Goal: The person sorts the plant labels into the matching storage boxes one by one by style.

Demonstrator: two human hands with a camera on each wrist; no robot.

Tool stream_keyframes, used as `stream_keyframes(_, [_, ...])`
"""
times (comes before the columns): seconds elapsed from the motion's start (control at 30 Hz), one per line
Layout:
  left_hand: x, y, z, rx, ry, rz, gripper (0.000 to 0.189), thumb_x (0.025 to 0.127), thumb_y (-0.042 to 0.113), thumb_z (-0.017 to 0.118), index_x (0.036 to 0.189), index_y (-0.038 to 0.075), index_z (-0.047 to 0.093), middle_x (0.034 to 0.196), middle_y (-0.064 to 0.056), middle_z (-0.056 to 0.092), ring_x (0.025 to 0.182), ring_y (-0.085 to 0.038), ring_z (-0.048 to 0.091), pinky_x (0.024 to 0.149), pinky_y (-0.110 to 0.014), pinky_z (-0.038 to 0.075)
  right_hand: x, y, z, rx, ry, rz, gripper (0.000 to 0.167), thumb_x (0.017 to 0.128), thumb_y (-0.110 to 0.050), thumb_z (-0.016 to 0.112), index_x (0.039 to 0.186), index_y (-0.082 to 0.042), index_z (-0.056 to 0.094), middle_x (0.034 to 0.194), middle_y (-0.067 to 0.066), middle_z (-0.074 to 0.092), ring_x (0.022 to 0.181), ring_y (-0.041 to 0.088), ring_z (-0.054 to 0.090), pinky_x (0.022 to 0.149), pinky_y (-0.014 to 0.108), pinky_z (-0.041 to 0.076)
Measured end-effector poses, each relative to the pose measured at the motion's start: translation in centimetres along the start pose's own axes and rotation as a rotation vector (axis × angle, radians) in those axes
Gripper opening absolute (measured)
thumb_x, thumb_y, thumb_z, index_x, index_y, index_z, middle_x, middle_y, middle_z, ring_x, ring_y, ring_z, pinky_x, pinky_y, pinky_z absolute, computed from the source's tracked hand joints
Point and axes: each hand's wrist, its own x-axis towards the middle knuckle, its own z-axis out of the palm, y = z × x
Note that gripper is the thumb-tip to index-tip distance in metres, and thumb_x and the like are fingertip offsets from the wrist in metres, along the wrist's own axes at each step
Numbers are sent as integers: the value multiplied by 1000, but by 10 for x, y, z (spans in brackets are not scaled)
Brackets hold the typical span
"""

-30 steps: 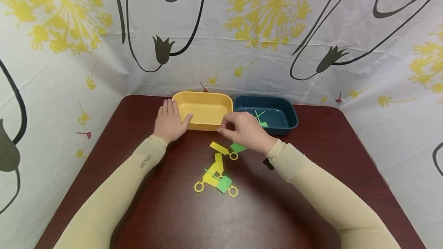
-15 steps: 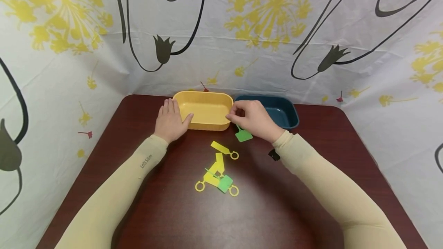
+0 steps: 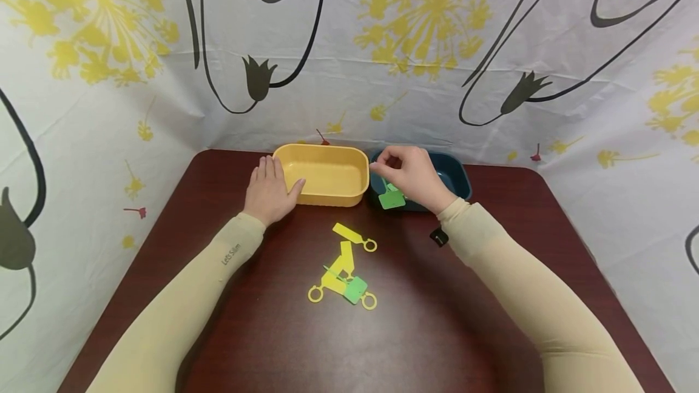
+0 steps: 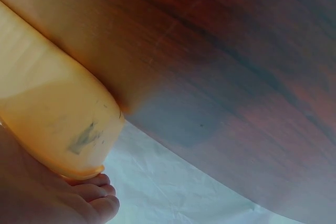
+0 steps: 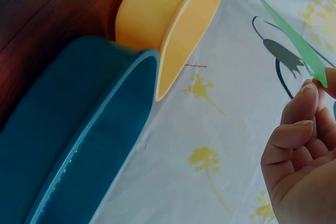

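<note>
My right hand (image 3: 415, 178) is over the dark blue bin (image 3: 464, 190), pinching a green plastic tag (image 3: 392, 200) between thumb and fingertips. The tag's flat square end hangs down in front of the bin's near side in the head view. In the right wrist view this green tag (image 5: 296, 40) appears edge-on, above the bin's rim. My left hand (image 3: 267, 193) rests with straight fingers across the left end of the yellow bin (image 3: 327, 200), thumb spread along its near rim. The left wrist view shows its fingertips lying along the yellow bin's (image 4: 63, 103) rim.
On the dark red table (image 3: 273, 344), a yellow tag (image 3: 347, 233) with a ring end lies nearest the bins. Closer to me, several yellow tags (image 3: 333, 281) overlap with a green tag (image 3: 356, 290). A patterned white cloth (image 3: 338, 90) stands behind the bins.
My right hand has lifted the green tag from the table and carried it away from me and rightward, over the blue bin. My left hand stays in place.
</note>
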Motion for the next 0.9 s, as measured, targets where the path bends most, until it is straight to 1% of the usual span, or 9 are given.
stream_keyframes(0.17, [0,0,0,8,3,0,98,100,67,26,155,-12,11,161,-32,14,150,-44,10,120,-53,11,3,9,-6,-3,26,38,19,95,-39,71,87,-22,69,72,-2,63,62,19,54,57,39,46])
stream_keyframes(0.4, [0,0,1,7,12,6,96,101,66,25,155,-12,13,161,-32,16,150,-44,11,120,-53,12,6,27,-12,7,55,87,25,96,-44,68,89,-20,70,77,-2,65,63,22,54,58,41,46])
stream_keyframes(0.6, [0,-2,5,16,8,8,95,102,65,18,155,-13,12,161,-33,14,150,-45,11,120,-54,11,6,44,-13,-4,88,112,30,96,-44,67,91,-15,71,79,1,66,66,22,55,62,39,46])
stream_keyframes(0.73, [1,-1,5,26,9,7,91,103,62,19,155,-13,12,161,-33,14,150,-45,10,120,-53,11,6,53,-15,9,110,133,27,96,-44,67,91,-17,70,80,7,67,66,22,57,64,40,47])
stream_keyframes(0.83, [1,-1,4,33,8,6,89,104,59,21,155,-13,12,161,-33,13,150,-44,10,120,-52,10,7,62,-16,22,124,153,25,96,-45,67,90,-20,69,84,9,68,69,24,60,66,41,49])
stream_keyframes(0.9, [1,0,3,34,8,5,87,105,58,22,155,-13,12,161,-33,13,150,-44,9,120,-52,10,7,68,-17,31,129,168,27,96,-46,66,90,-21,70,87,10,69,71,26,62,68,41,49])
